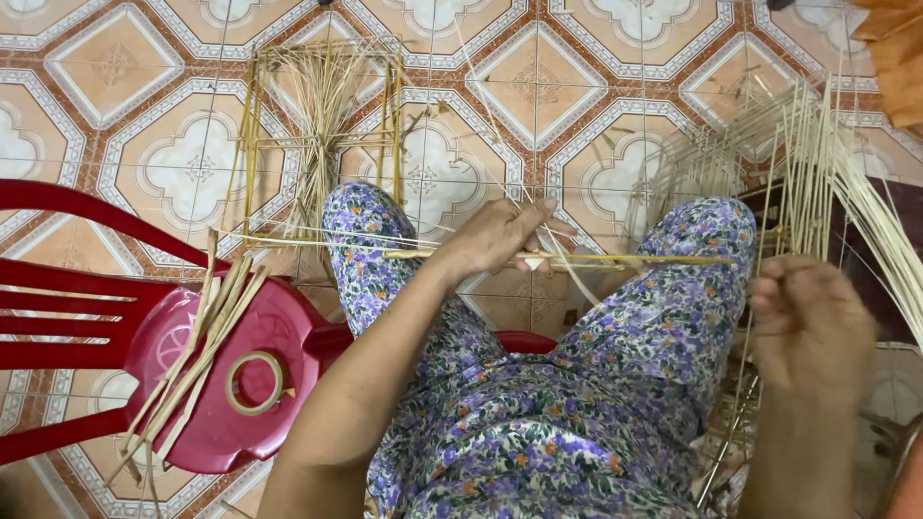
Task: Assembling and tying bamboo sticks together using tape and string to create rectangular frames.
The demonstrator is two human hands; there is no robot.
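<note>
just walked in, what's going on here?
A seated person in floral-print clothes is working thin bamboo strips. The left hand pinches a long stick laid across both knees. The right hand, blurred, is at a fan of upright strips. A red plastic chair beside them holds flat strips and a tape roll. A square strip frame sits on the tiled floor.

I see pale straw-yellow reed strips, a red plastic chair, purple-and-orange floral trousers, a peach, white and grey patterned tile floor, a tan tape roll.
</note>
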